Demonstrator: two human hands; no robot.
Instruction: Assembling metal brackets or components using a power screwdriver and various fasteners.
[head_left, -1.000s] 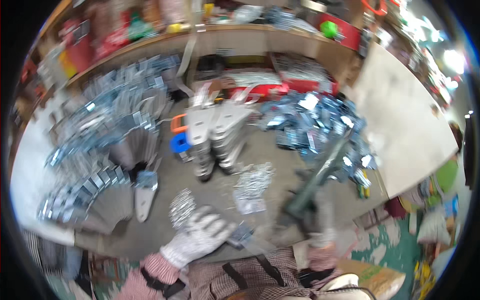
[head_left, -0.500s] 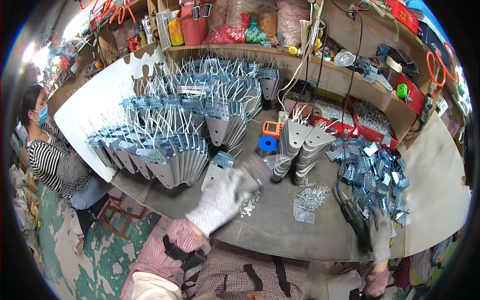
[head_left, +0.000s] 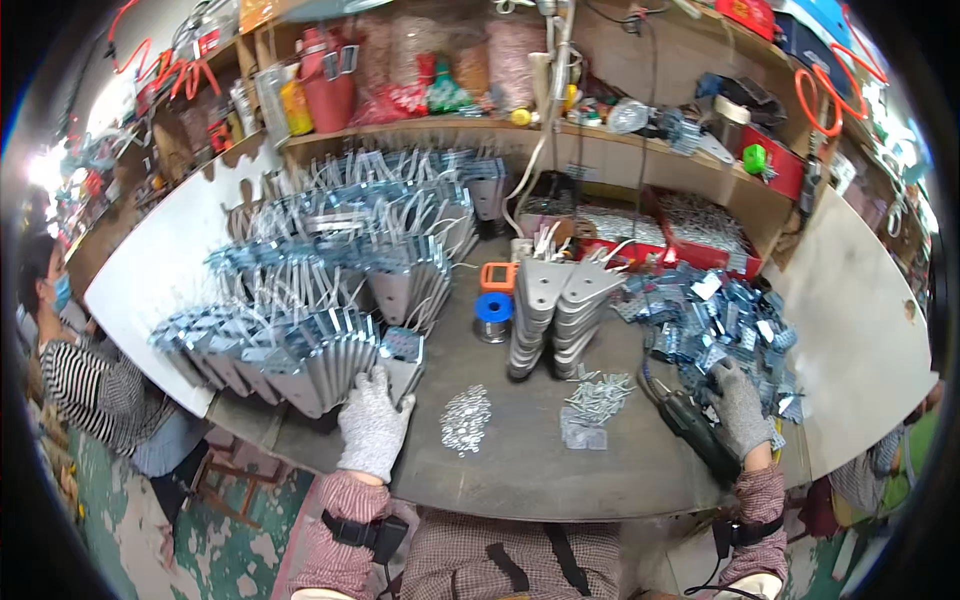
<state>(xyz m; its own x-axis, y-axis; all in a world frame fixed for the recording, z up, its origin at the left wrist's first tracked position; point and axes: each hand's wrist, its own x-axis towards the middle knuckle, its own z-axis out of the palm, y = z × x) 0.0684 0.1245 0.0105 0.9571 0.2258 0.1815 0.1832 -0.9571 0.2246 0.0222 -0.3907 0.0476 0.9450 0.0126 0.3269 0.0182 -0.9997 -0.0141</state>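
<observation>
grey workbench (head_left: 530, 470) under cluttered shelves (head_left: 600, 140). left hand (head_left: 373, 425), fingers spread, rests on stacked metal brackets (head_left: 330, 350) near the left edge; right hand (head_left: 740, 405) clamped on a black power tool (head_left: 690, 425) near the right edge.

shiny metal brackets (head_left: 330, 350), matt grey worktop (head_left: 530, 470), knitted cloth gloves (head_left: 372, 425)
</observation>
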